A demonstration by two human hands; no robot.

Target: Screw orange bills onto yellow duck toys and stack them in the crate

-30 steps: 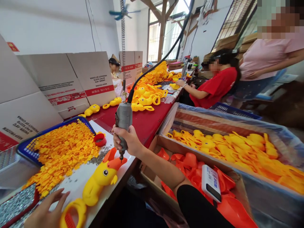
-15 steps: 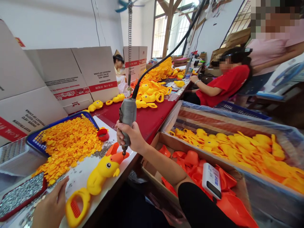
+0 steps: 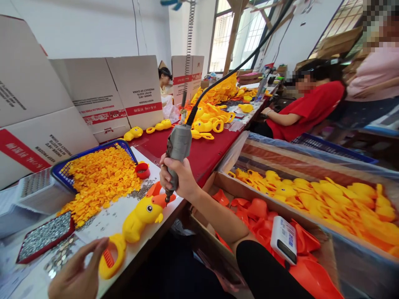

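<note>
My right hand [image 3: 179,176] is wrapped around a grey electric screwdriver [image 3: 180,143], which hangs from a coiled spring. Its bit points down at the orange beak of a yellow duck toy [image 3: 137,222]; whether the tip touches is unclear. The toy lies along the table edge, its ring handle [image 3: 121,257] toward me. At the handle's left side is my left hand [image 3: 79,270], thumb and fingertips drawn together. Anything between those fingertips is too small or hidden to make out. Small screws [image 3: 141,192] are scattered beyond the toy, beside a red cup [image 3: 142,170].
A blue basket [image 3: 64,178] spills small orange-yellow pieces onto the table. Left of me stands a red tray [image 3: 46,238] of small metal parts. Boxes of orange parts [image 3: 258,209] and yellow duck shells [image 3: 299,193] sit at right. Co-workers [image 3: 308,104] are farther along.
My view has swung left, shifting the scene rightward. My left hand's fingers have drawn together by the toy's handle. The screwdriver remains over the beak, tilted slightly more.
</note>
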